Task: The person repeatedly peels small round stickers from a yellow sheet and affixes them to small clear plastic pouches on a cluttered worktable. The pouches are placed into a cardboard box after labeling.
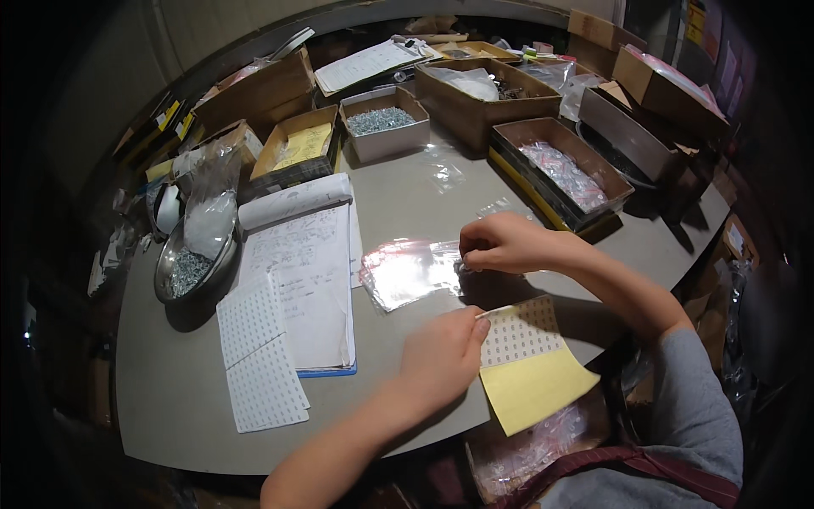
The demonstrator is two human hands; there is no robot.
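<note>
Yellow on the near half, white with rows of small dark marks on the far half. Held the label sheet point(530, 360) at the near edge of the desk point(186, 399), right of centre, by its far-left corner, with the fingers of the left hand point(443, 349) closed snugly on the paper. Had the right hand point(502, 243) farther off, at the right end of the clear plastic bags point(403, 276), with fingers curled inward and close to the thumb; could not tell of any hold on a bag or a loose label there.

Seemed, as a judgement, to be midway through a step between sheet and bags, steadying one and handling the other. Would call next for a firm left pinch and a light, exact right touch, so as not to crease the paper or scatter the slippery film.

Looked thin and limp, in the sheet's case, slightly bowed toward the near-right corner and overhanging the desk above other clear bags point(517, 462). Appeared bare of marks across the yellow half, perhaps stripped of labels. Shone with glare, in the plastic's case, lying flat and overlapping with reddish edges, to the right of the writing pad point(301, 263).
</note>
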